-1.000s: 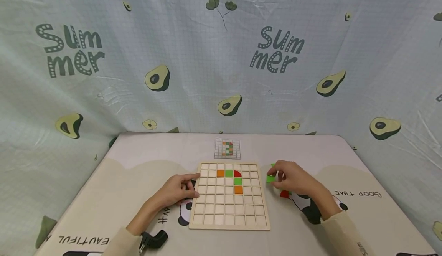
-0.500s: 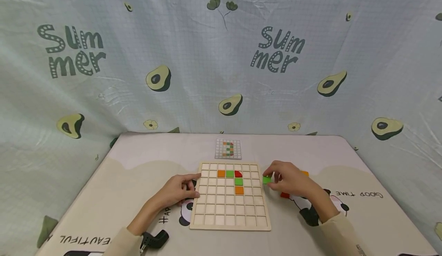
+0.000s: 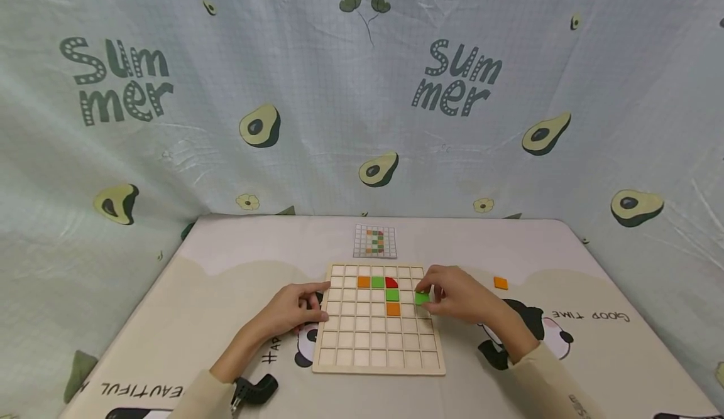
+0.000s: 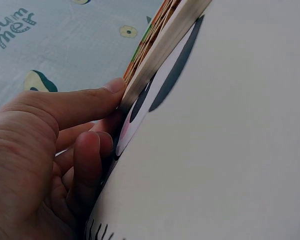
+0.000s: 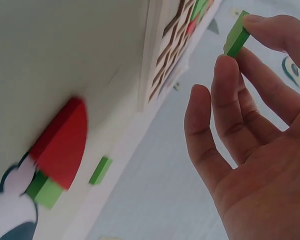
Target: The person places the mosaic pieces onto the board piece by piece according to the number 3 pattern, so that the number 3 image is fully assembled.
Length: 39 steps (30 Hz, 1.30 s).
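Closest in, a wooden grid board (image 3: 379,371) lies flat on the desk (image 3: 469,394), five coloured tiles (image 3: 393,309) set in its squares. The person's left hand (image 3: 291,309), loose-fingered and gripping nothing, touches its left edge. The right hand (image 3: 458,293) pinches a green tile (image 3: 422,298) over its right side. Farther back, an orange tile (image 3: 500,283) sits off to the right, then a printed card (image 3: 376,241) beyond the board, then an avocado-print sheet (image 3: 317,61).

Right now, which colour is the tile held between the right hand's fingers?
The tile is green, seen best in the right wrist view.
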Motion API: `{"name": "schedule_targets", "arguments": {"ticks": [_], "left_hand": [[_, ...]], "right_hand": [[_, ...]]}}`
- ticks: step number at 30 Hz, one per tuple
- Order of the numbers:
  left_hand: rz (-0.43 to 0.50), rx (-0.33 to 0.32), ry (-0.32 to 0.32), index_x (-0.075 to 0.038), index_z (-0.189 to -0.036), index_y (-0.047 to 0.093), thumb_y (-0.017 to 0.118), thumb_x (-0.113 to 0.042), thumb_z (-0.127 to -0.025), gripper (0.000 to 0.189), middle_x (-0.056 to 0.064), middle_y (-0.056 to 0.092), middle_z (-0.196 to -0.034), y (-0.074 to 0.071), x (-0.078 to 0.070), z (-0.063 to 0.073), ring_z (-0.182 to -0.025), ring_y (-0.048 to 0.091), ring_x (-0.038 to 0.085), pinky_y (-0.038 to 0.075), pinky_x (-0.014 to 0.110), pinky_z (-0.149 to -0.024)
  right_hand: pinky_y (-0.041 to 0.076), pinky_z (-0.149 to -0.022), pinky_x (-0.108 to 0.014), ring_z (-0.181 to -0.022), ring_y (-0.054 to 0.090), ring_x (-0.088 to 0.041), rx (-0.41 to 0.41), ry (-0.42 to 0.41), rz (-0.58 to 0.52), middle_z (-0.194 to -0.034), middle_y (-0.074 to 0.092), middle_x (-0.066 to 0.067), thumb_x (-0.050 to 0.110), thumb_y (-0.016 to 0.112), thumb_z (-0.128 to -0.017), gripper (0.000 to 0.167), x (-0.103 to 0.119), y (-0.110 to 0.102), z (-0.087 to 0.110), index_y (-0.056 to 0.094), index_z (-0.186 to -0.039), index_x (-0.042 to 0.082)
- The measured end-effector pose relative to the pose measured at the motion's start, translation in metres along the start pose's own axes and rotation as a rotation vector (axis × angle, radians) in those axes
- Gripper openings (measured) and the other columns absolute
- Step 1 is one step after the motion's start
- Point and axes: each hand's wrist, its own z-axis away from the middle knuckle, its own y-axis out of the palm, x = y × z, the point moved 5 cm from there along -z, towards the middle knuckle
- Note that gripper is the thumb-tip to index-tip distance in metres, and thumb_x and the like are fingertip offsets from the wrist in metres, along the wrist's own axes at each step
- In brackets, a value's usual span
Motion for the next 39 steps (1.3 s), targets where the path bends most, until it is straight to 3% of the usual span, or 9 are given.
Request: {"name": "schedule_targets", "arguments": {"ticks": [12, 19, 26, 39], "left_hand": [[0.002, -0.003, -0.003, -0.001, -0.149, 0.055, 0.082, -0.022, -0.089, 0.069, -0.001, 0.065, -0.08, 0.0, 0.001, 0.001, -0.046, 0.046, 0.007, 0.043, 0.026, -0.042], [0.004, 0.0, 0.004, -0.001, -0.149, 0.054, 0.082, -0.022, -0.09, 0.069, 0.0, 0.066, -0.08, -0.001, 0.0, 0.001, -0.046, 0.046, 0.007, 0.043, 0.026, -0.042], [0.006, 0.003, 0.008, -0.001, -0.149, 0.054, 0.081, -0.022, -0.09, 0.069, -0.001, 0.066, -0.081, -0.001, 0.0, 0.001, -0.046, 0.046, 0.007, 0.043, 0.026, -0.042], [0.016, 0.013, 0.0, -0.001, -0.149, 0.054, 0.082, -0.023, -0.09, 0.069, 0.0, 0.066, -0.081, -0.001, 0.001, 0.0, -0.046, 0.047, 0.007, 0.043, 0.025, -0.042]], "right_hand": [[0.05, -0.066, -0.02, -0.075, 0.057, -0.004, 0.031, 0.007, 0.015, -0.098, 0.066, 0.008, 0.014, 0.075, -0.087, 0.021, 0.019, 0.011, -0.013, 0.079, -0.108, 0.014], [0.049, -0.067, -0.02, -0.074, 0.055, -0.002, 0.05, -0.015, 0.027, -0.101, 0.068, 0.007, 0.023, 0.08, -0.089, 0.022, 0.022, 0.018, -0.018, 0.079, -0.109, 0.015], [0.048, -0.067, -0.02, -0.075, 0.057, -0.005, 0.074, -0.006, 0.05, -0.101, 0.067, 0.008, 0.019, 0.078, -0.087, 0.019, 0.027, 0.027, -0.023, 0.08, -0.106, 0.016], [0.046, -0.069, -0.02, -0.072, 0.052, 0.0, 0.115, -0.065, 0.07, -0.093, 0.061, 0.011, 0.022, 0.078, -0.088, 0.019, 0.035, 0.037, -0.024, 0.079, -0.107, 0.019]]}}
